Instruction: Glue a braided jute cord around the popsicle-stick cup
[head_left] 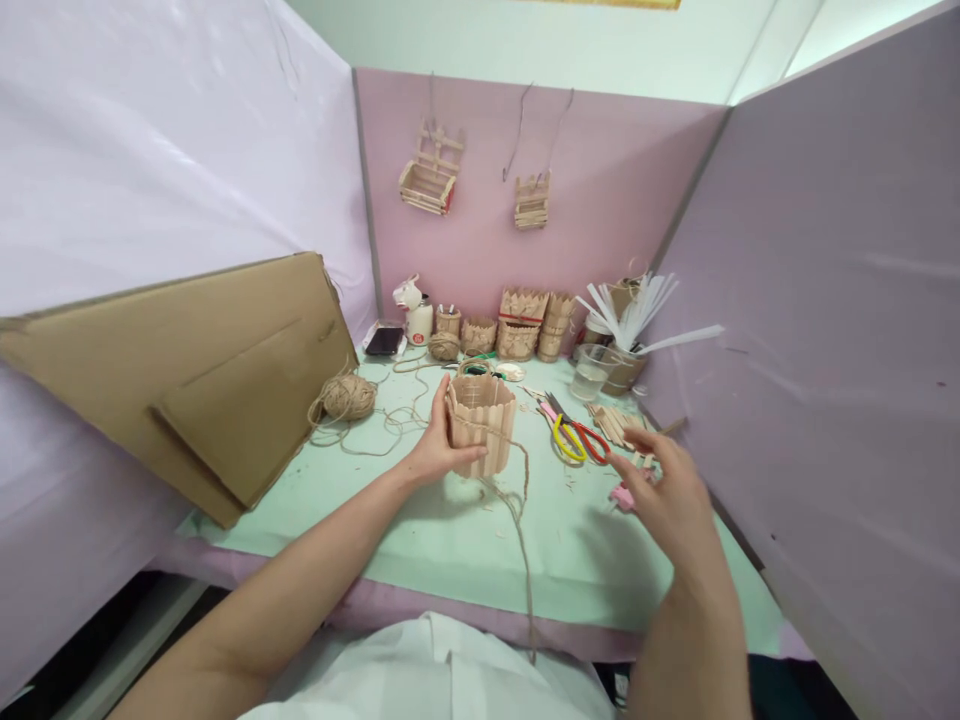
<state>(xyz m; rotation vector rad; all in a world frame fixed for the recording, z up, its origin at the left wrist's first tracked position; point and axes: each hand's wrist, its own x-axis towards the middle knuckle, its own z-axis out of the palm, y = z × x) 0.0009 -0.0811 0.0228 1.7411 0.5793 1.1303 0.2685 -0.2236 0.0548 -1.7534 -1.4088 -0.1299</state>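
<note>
My left hand [437,448] is closed around the side of a small pot made of wooden craft sticks [491,425], lifted a little over the table. Jute twine [523,535] crosses the pot's front, and its loose ends hang down past the table's front edge. To the right, my right hand [660,490] is in the air with its fingers apart and nothing in them. Just beyond it lies a pink glue gun [622,497], partly hidden by the hand. Scissors with red handles [592,442] and pliers with yellow handles [568,440] rest near its fingertips.
A ball of twine [347,397] sits left, beside a leaning cardboard sheet [225,340]. Along the back stand several craft-stick pots [517,340], a white bottle [419,322] and a phone [385,342]. A plastic cup [590,373] and loose craft sticks [611,423] are at right.
</note>
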